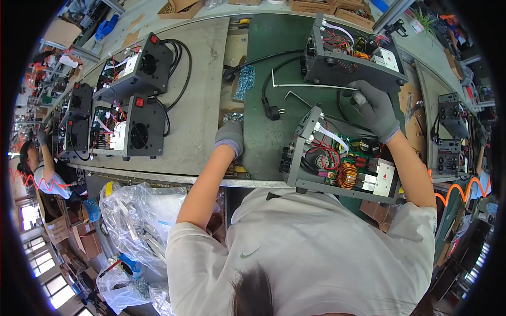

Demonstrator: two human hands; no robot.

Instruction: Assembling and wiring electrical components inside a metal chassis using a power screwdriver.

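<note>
My right hand (373,110), in a grey glove, is closed around one end of a long silver hex key (313,85), which points left with its bent end away from me. Just below that hand stands an electrical unit (342,163) with its housing uncovered, showing a copper coil, red wires and a white metal block. A second bent rod (298,97) lies behind this unit. My left hand (230,138), also gloved, reaches into a small cardboard box of screws (232,116); its fingertips are hidden there.
Another uncovered unit (353,66) stands at the back right, its plugged cable (273,111) on the green mat. Several similar units (142,131) stand on the left. Beyond the screw box lies a tray of bluish screws (244,81). Plastic bags (139,216) hang below the bench edge.
</note>
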